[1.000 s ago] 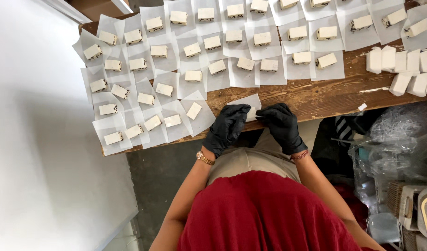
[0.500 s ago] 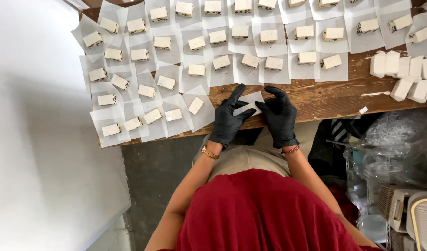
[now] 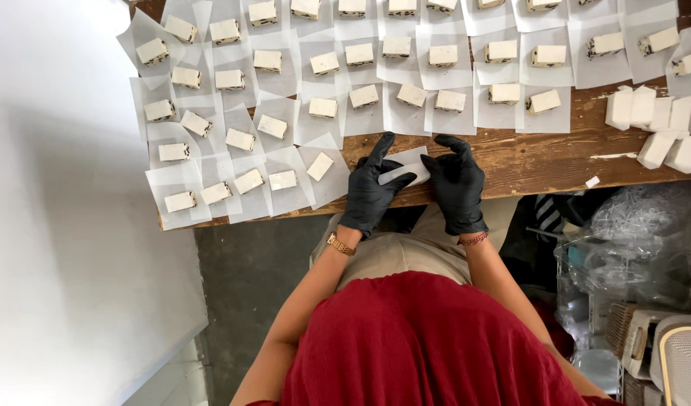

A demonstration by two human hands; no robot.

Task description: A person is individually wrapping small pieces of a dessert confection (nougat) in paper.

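Both hands are in black gloves and meet at the near edge of the wooden table (image 3: 541, 162), pinching one small white block wrapped in paper (image 3: 404, 174) between them. The left hand (image 3: 369, 192) has its thumb tucked under the block's near side with the index finger sticking straight up past it, and the right hand (image 3: 457, 184) closes in on the other end, fingers curled over the top. So the grip is snug on that wrapped block from both sides, though honestly the gloves hide most of it and I can't tell if the paper is fully folded shut. Just left of the grip sits a bare block on its paper square (image 3: 320, 166), tilted on the diagonal. Beyond the fingertips, a row of the same cream blocks on paper squares (image 3: 451, 101) runs across, and farther out more rows (image 3: 443, 55) fill the table up to the top edge. Off to the right of the grip, well apart, is a cluster of already wrapped white pieces (image 3: 661, 128) standing close together, with a tiny white scrap (image 3: 592, 181) on the wood nearer the right hand.
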